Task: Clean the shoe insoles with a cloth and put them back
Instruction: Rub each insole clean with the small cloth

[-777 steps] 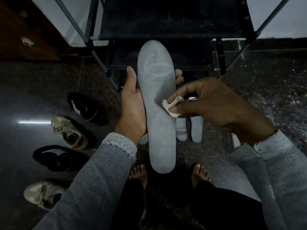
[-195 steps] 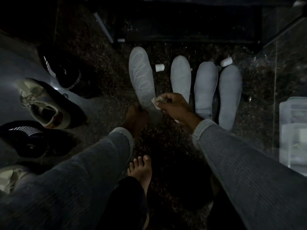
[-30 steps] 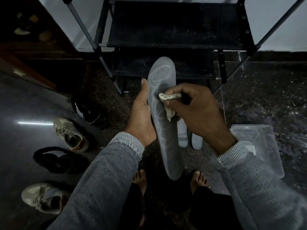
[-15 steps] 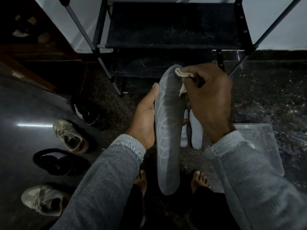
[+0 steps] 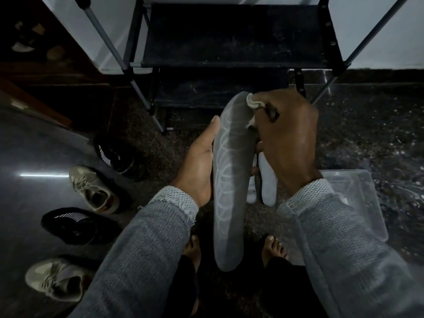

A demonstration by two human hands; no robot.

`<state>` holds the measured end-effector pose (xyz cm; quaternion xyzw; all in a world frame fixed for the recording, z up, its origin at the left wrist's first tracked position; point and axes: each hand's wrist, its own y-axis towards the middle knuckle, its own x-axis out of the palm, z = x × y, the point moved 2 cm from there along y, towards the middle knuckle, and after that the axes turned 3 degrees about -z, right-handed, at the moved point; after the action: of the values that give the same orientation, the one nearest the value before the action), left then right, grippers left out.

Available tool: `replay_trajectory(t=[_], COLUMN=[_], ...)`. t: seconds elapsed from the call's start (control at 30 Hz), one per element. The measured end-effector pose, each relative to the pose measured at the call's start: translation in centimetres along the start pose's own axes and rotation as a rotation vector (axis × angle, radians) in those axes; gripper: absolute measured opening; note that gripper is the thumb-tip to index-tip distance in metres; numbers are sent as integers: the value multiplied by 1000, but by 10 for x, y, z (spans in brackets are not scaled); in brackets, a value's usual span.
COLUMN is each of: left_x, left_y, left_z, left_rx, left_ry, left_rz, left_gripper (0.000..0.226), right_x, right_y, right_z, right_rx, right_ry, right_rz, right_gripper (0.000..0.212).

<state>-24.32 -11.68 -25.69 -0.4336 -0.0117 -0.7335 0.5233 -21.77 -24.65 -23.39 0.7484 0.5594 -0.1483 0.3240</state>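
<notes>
Cloth (image 5: 254, 103) higher; four shoes (image 5: 93, 190)

Matt foam, knit cloth, glossy stone

The insole (image 5: 230, 180) looks matt grey with pale looped lines; the cloth (image 5: 254, 103) is crumpled fabric; sleeves (image 5: 146, 244) are coarse knit; the floor (image 5: 34, 138) is polished, speckled stone; the container (image 5: 358, 203) is clear plastic.

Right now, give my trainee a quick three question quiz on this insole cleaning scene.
1. True or false: the left hand holds the cloth.
2. Where is the cloth on the held insole? A toe end, B middle, C heel end.
3. How many shoes lie on the floor?

Key: 1 false, the right hand pinches it. 2 A, the end far from the person. 3 four, left of the arms.
</notes>
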Motion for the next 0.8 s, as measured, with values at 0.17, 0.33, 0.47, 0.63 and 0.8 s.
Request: replay_trajectory(t=[0.17, 0.33, 0.47, 0.63, 0.8], left_x=[-8, -6, -3, -11, -8], left_y=[1, 2, 1, 2, 2], left_z=[-2, -2, -2, -1, 0], left_rx=[14, 1, 10, 15, 12], left_ry=[-26, 23, 73, 16, 92], left_rz=[18, 14, 38, 52, 37], left_gripper=[50, 50, 51, 49, 53], right_x=[19, 6, 1, 20, 10], right_y=[-12, -6, 0, -14, -8], right_z=[-15, -6, 0, -19, -8], right_rx=[-150, -49, -9, -199, -108], right_ry=[-52, -87, -94, -84, -135], right_rz=[-144, -69, -27, -172, -95], right_gripper=[19, 19, 19, 16, 15])
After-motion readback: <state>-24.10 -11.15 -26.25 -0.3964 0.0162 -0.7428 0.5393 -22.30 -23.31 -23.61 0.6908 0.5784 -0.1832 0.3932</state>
